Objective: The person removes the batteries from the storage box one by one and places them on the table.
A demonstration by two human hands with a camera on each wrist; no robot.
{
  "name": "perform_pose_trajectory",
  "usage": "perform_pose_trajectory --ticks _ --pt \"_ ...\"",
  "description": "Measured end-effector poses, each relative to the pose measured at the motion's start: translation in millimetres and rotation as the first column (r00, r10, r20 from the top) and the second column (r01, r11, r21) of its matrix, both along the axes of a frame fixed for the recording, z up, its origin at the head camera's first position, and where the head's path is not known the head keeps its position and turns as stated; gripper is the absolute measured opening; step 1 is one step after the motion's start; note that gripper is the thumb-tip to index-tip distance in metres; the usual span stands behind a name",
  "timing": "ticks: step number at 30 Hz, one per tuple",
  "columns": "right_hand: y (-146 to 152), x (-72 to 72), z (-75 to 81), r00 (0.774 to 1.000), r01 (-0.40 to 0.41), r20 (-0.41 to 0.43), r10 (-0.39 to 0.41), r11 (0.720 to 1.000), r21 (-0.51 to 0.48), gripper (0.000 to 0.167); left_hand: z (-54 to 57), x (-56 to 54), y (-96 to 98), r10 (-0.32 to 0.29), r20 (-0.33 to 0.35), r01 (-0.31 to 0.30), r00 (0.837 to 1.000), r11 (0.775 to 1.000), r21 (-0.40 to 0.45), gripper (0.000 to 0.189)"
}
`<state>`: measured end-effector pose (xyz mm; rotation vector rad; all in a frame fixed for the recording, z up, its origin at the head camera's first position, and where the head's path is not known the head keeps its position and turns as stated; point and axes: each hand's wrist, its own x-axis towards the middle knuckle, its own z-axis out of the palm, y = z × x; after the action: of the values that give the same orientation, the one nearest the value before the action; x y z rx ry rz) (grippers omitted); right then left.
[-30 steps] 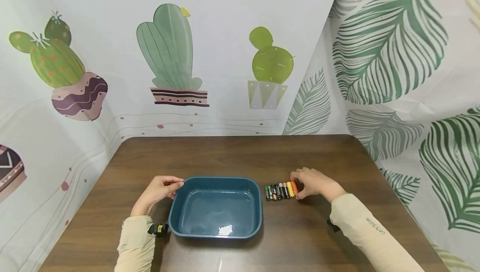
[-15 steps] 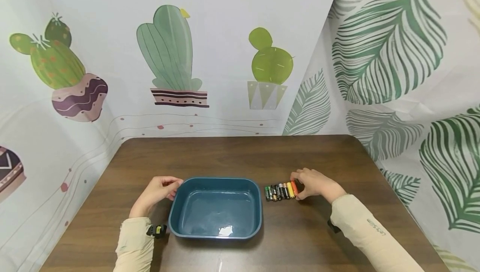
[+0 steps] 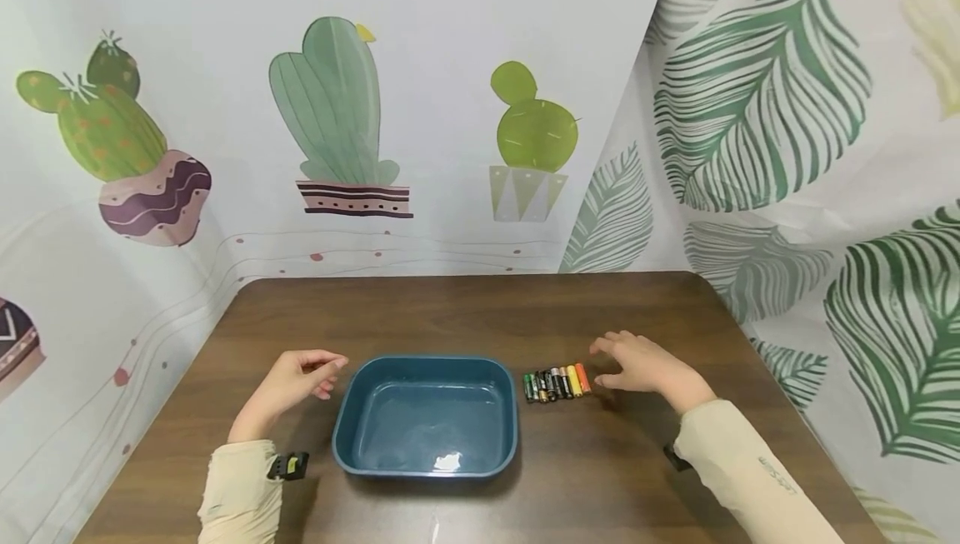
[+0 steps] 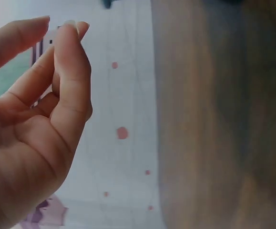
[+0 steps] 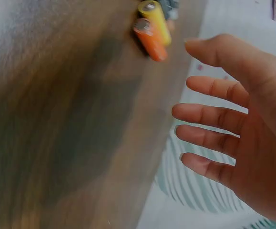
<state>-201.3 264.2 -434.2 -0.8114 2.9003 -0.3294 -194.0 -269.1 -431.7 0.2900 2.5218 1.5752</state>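
Note:
A row of several batteries (image 3: pixel 555 384) lies side by side on the table, with green, black, yellow and orange wrappers. The orange battery (image 5: pixel 150 40) is at the right end, beside the yellow battery (image 5: pixel 156 21). Just right of the row hovers my right hand (image 3: pixel 641 365), fingers spread and apart from the batteries. To their left stands a dark blue rectangular basin (image 3: pixel 425 467) with nothing in it. My left hand (image 3: pixel 292 381) is off the basin's left rim, fingers loosely bent and holding nothing. In the left wrist view its thumb and fingertips are close together.
The brown wooden table (image 3: pixel 450 311) ends at a wall covering (image 3: pixel 442 111) printed with cacti and leaves. A dark strap device (image 3: pixel 288 466) sits on the left wrist, near the basin's left side.
My left hand has let go of the basin's rim and moved left. My right hand has released the orange battery and drawn back to the right. The head view has shifted slightly.

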Motion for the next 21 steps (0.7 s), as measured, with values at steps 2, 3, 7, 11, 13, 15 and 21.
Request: perform_pose_trajectory --ticks 2,3,7,11,13,15,21 --pt "6 5.5 5.3 0.998 0.008 -0.055 -0.008 1.000 -0.012 0.035 6.3 2.8 -4.0 -0.007 -0.032 0.007 0.999 1.000 -0.014 0.027" --pt "9 8.8 8.3 0.996 0.012 -0.087 -0.014 1.000 -0.018 0.032 9.8 4.2 -5.5 -0.009 -0.050 0.008 0.999 1.000 -0.024 0.026" --pt "23 21.7 19.9 0.975 0.028 -0.218 -0.036 0.999 -0.037 0.021 25.5 9.4 -9.2 -0.006 -0.128 -0.007 0.992 0.995 -0.102 0.023" --pt "37 33.4 30.1 0.951 0.052 -0.301 -0.065 0.997 -0.052 0.017 41.9 13.1 -9.1 0.015 -0.212 -0.056 0.977 0.980 -0.190 0.022" --pt "43 38.2 34.9 0.942 0.069 -0.326 -0.084 0.996 -0.057 0.018 49.7 14.7 -7.8 0.033 -0.254 -0.094 0.967 0.969 -0.230 0.022" --pt "49 42.0 39.5 0.931 0.089 -0.349 -0.104 0.994 -0.059 0.019 56.2 16.0 -6.3 0.039 -0.302 -0.126 0.952 0.953 -0.274 0.023" --pt "56 50.4 52.1 0.898 0.151 -0.404 -0.176 0.984 -0.094 0.020 68.8 17.2 -0.9 0.057 -0.455 -0.235 0.889 0.908 -0.346 0.025"
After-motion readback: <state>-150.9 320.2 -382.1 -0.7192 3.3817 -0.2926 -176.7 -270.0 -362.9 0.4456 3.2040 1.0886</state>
